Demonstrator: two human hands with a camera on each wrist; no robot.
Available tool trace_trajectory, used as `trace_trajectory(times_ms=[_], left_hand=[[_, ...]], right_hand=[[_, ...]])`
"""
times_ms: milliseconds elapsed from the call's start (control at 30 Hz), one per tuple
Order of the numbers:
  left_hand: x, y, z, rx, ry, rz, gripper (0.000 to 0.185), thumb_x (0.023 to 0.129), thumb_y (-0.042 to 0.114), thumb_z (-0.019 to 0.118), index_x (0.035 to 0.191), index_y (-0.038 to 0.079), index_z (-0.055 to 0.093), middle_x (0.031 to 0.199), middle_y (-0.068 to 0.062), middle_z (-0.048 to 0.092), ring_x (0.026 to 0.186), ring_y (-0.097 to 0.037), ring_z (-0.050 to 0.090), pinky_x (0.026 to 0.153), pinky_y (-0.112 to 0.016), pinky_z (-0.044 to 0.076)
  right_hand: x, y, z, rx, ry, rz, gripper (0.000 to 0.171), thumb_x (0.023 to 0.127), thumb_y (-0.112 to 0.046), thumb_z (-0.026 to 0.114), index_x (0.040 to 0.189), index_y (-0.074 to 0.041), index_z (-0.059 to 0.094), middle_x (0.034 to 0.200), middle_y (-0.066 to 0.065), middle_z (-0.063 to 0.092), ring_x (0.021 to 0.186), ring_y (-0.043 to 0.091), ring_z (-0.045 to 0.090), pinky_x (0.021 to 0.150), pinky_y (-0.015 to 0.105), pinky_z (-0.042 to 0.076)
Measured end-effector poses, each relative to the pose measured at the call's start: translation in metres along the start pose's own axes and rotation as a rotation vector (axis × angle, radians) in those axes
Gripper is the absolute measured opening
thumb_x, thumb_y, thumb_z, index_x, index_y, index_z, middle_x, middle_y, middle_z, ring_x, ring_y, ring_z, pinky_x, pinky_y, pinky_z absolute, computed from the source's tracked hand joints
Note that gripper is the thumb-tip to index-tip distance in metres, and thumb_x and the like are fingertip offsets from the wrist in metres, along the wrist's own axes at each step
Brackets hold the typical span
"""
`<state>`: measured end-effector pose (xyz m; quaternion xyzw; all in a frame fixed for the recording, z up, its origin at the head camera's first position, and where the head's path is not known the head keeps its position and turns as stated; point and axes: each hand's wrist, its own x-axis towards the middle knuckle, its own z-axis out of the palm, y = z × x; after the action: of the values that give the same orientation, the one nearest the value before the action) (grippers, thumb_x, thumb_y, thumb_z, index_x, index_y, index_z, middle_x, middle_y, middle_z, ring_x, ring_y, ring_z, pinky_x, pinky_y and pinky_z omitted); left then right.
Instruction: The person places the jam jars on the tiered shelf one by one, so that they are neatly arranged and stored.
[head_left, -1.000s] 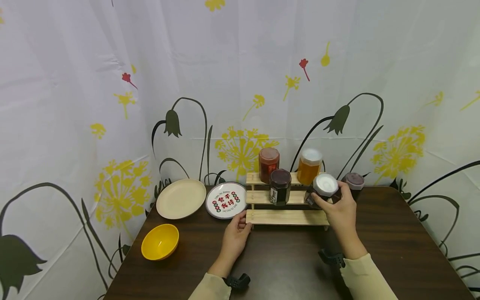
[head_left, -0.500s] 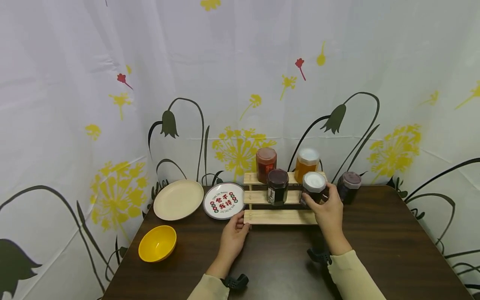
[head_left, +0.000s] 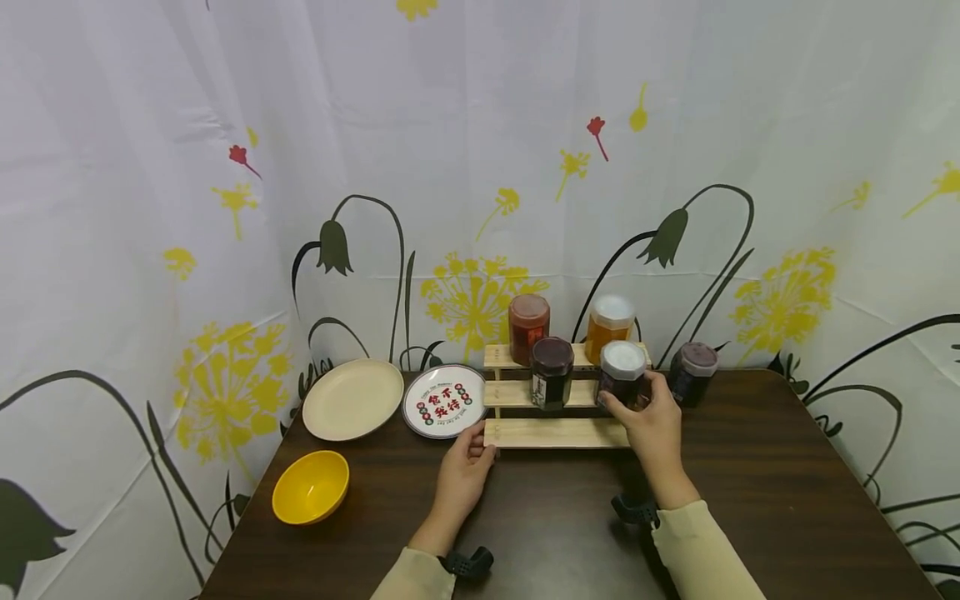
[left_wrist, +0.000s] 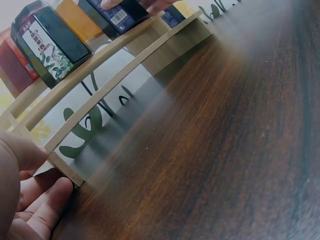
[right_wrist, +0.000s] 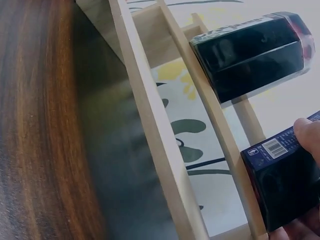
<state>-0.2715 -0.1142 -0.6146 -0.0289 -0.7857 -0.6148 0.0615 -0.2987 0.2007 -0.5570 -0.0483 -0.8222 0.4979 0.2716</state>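
A three-tier wooden rack [head_left: 558, 433] stands on the table, its left end pinched at the bottom tier by my left hand [head_left: 463, 472], thumb above and fingers curled below. On the middle tier my right hand [head_left: 656, 427] grips a dark jar with a white lid [head_left: 622, 358], thumb on its near side; the jar's barcode label [right_wrist: 275, 148] shows in the right wrist view. Left of it on that tier sits a dark jar with a dark lid [head_left: 551, 373]. A red jar [head_left: 528, 327] and an amber jar with a white lid [head_left: 609, 329] occupy the top tier.
Right of the rack, a dark jar with a purplish lid [head_left: 692, 375] stands on the table [head_left: 787, 483]. To the left are a printed white plate [head_left: 420, 417], a cream oval plate [head_left: 352, 400] and a yellow bowl [head_left: 311, 487]. A patterned curtain [head_left: 465, 167] hangs behind.
My right hand has moved left with the white-lidded dark jar, bringing it over the middle tier and upright. My left hand stays at the rack's end. The head view has shifted slightly.
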Motion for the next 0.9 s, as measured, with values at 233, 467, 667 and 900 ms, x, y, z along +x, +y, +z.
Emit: trace_trajectory(times_ms=[233,467,667,900], left_hand=[[0.000,0.000,-0.001,-0.011,0.004,-0.007,0.048,0.103,0.008,0.073,0.148,-0.002,0.061,0.117,-0.020,0.073,0.094,-0.016,0.068,0.076,-0.019,0.057],[-0.001,0.001,0.001,-0.009,0.002,-0.016,0.047,0.103,0.008,0.073,0.147,-0.001,0.062,0.116,-0.018,0.073,0.092,-0.013,0.067,0.077,-0.019,0.058],[0.000,0.001,0.001,-0.025,0.000,-0.008,0.047,0.103,0.007,0.073,0.147,-0.002,0.061,0.117,-0.019,0.073,0.094,-0.015,0.067,0.077,-0.018,0.057],[-0.001,0.002,0.001,-0.024,0.004,0.002,0.047,0.102,0.007,0.073,0.147,-0.003,0.061,0.116,-0.019,0.073,0.093,-0.016,0.068,0.077,-0.019,0.058]], right_hand=[[0.005,-0.002,0.001,0.021,-0.032,-0.001,0.071,0.085,-0.027,0.097,0.138,-0.001,0.059,0.143,0.025,0.068,0.134,0.042,0.066,0.109,0.059,0.057],[0.009,-0.002,0.003,0.004,-0.054,0.023,0.070,0.086,-0.027,0.096,0.136,0.002,0.057,0.143,0.029,0.067,0.135,0.046,0.066,0.111,0.061,0.055],[0.012,-0.004,0.002,-0.018,-0.086,0.037,0.069,0.088,-0.029,0.095,0.135,0.004,0.056,0.142,0.029,0.065,0.133,0.048,0.066,0.111,0.062,0.055],[0.012,-0.008,0.001,-0.029,-0.114,0.042,0.069,0.090,-0.027,0.092,0.137,0.004,0.054,0.142,0.028,0.061,0.136,0.048,0.063,0.112,0.063,0.054]])
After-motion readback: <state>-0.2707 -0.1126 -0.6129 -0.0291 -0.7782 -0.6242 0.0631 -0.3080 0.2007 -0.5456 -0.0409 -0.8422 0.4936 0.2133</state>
